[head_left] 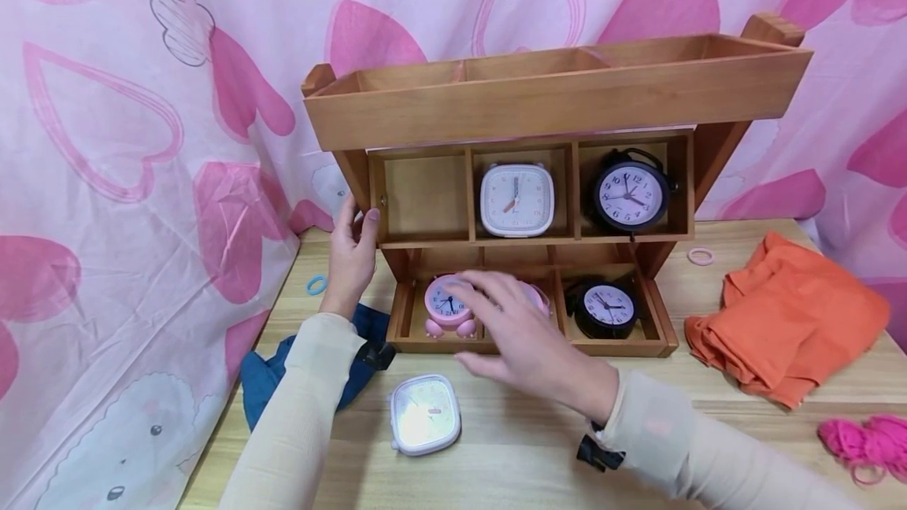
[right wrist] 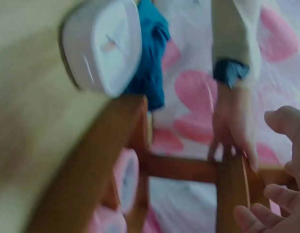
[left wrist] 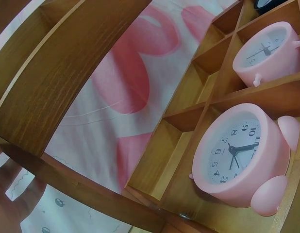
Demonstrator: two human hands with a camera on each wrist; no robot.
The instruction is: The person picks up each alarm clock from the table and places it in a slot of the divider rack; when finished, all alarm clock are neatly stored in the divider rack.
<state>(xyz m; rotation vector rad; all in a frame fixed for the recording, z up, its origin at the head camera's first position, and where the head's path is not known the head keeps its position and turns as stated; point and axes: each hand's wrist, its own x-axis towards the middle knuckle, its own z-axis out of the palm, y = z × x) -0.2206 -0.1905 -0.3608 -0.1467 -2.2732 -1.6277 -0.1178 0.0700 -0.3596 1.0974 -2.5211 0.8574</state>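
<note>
My left hand [head_left: 352, 254] holds the left side of a tiered wooden shelf [head_left: 553, 105], thumb at the front and fingers behind the side. My right hand [head_left: 520, 337] hovers in front of the bottom tier, fingers spread and holding nothing. It partly covers a pink alarm clock [head_left: 534, 299] in the middle compartment. In the lower left compartment stands another pink alarm clock [left wrist: 242, 155] with ball feet. A black alarm clock [head_left: 607, 310] is at lower right. The tier above has a white square clock [head_left: 517, 200] in its middle and a black twin-bell-style clock [head_left: 631, 194] at right.
On the table before the shelf lies a white square clock [head_left: 425, 414], face up. Dark blue cloth [head_left: 361, 329] lies by the left arm, near a blue ring [head_left: 316, 285]. At right are orange cloth [head_left: 786, 321], a pink ring [head_left: 700, 256] and magenta yarn [head_left: 868, 443].
</note>
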